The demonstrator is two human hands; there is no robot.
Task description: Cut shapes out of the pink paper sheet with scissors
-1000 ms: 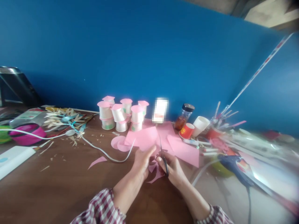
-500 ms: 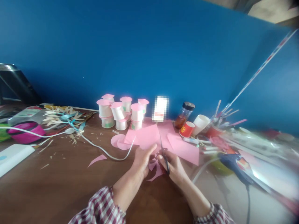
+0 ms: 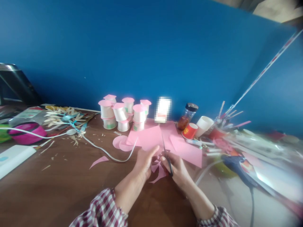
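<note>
Scissors point(image 3: 170, 168) sit in our right grip point(image 3: 177, 167); our left grip point(image 3: 144, 161) holds pink paper point(image 3: 149, 137) (scraps point(image 3: 162, 175) show between).

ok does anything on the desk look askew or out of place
Yes: the upper pink-topped white piece in the front middle stack leans left, unlike the straighter stacks beside it. Pale scraps lie loose on the desk, looking untidy.

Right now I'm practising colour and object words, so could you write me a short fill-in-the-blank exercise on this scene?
1. The right hand holds a pair of ____.
2. The paper sheets beyond the hands are ____.
3. The wall behind the table is ____.
4. The lid on the jar is ____.

Missing words: scissors; pink; blue; black.
</note>
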